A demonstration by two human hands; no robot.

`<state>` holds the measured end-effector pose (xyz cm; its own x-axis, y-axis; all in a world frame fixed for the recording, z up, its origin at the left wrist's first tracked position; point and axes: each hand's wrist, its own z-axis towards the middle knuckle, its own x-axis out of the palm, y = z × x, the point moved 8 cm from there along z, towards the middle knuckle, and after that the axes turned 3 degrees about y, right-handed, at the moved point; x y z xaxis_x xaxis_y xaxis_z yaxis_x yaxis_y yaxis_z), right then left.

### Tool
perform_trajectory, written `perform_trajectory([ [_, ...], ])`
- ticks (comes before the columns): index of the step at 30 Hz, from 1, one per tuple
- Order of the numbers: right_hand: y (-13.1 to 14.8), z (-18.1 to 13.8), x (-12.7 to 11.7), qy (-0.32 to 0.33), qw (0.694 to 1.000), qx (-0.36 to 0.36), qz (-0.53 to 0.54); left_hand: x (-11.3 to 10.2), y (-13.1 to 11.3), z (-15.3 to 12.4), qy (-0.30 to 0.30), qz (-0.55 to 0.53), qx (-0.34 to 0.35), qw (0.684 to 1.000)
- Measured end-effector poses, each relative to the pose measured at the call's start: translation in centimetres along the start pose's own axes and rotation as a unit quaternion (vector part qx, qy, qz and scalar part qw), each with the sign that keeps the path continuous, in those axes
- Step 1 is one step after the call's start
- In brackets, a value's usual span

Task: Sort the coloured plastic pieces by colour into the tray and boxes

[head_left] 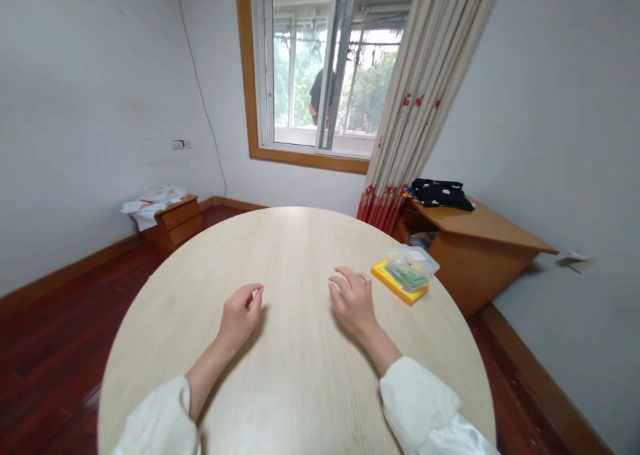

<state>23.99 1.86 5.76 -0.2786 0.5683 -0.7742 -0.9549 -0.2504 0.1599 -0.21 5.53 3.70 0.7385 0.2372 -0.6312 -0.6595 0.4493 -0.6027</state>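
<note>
My left hand (243, 310) rests on its side over the pale round table (295, 375), left of the middle. Its fingers are curled, with the thumb and forefinger tips close together, and nothing shows between them. To the right, my right hand (354, 303) is held palm inward, fingers bent but apart, holding nothing. Nearest to it, a short way off, lies a flat yellow box (393, 281). On this box sits a clear plastic case (415, 265) with green and pale contents too small to make out; its clear lid appears raised.
A brown desk (485, 231) bearing folded black cloth (437, 193) stands beyond the table's right edge. A small drawer cabinet (180, 221) with papers or bags on it is at the left wall. Behind the table are a window (325, 68) and a long curtain (420, 81).
</note>
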Motion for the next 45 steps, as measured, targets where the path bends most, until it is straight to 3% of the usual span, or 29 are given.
perform_trajectory([
  [2,1.9,-0.5,1.9,0.059,0.998,-0.007,0.000,0.6,-0.8,-0.3,0.023,0.038,0.046,0.998],
  [4,2.7,-1.2,3.6,0.129,0.992,-0.002,0.004,2.0,-1.4,-0.9,0.082,0.091,0.083,0.989],
  [8,2.5,-2.9,6.4,0.289,0.957,0.020,0.015,5.7,-1.1,-2.4,0.235,0.179,0.085,0.951],
  [10,2.4,-3.4,7.1,0.327,0.945,0.022,0.012,6.8,-0.9,-3.1,0.286,0.201,0.082,0.933],
  [29,2.4,-3.8,7.4,0.330,0.943,0.032,0.016,7.1,-1.0,-3.7,0.292,0.226,0.087,0.925],
  [32,2.5,-3.0,6.0,0.246,0.968,-0.004,0.050,5.3,-1.9,-2.8,0.218,0.152,0.106,0.958],
  [35,1.2,-1.8,1.4,0.012,0.996,-0.035,0.080,1.5,-1.8,-1.4,0.054,0.041,0.085,0.994],
  [37,-1.0,-1.9,-2.1,-0.156,0.985,-0.016,0.074,-0.4,-0.3,-0.8,-0.017,-0.024,0.019,0.999],
  [39,-3.9,-2.8,-5.0,-0.271,0.961,0.024,0.051,-1.5,1.5,-0.5,-0.056,-0.087,-0.054,0.993],
  [41,-7.9,-4.2,-7.0,-0.354,0.927,0.108,0.061,-2.1,2.7,-0.4,-0.076,-0.130,-0.098,0.984],
  [43,-12.6,-6.3,-7.9,-0.413,0.876,0.227,0.105,-2.5,3.0,-0.4,-0.087,-0.152,-0.114,0.978],
  [45,-17.3,-8.6,-7.2,-0.434,0.808,0.363,0.163,-2.6,2.9,-0.3,-0.089,-0.165,-0.119,0.975],
])
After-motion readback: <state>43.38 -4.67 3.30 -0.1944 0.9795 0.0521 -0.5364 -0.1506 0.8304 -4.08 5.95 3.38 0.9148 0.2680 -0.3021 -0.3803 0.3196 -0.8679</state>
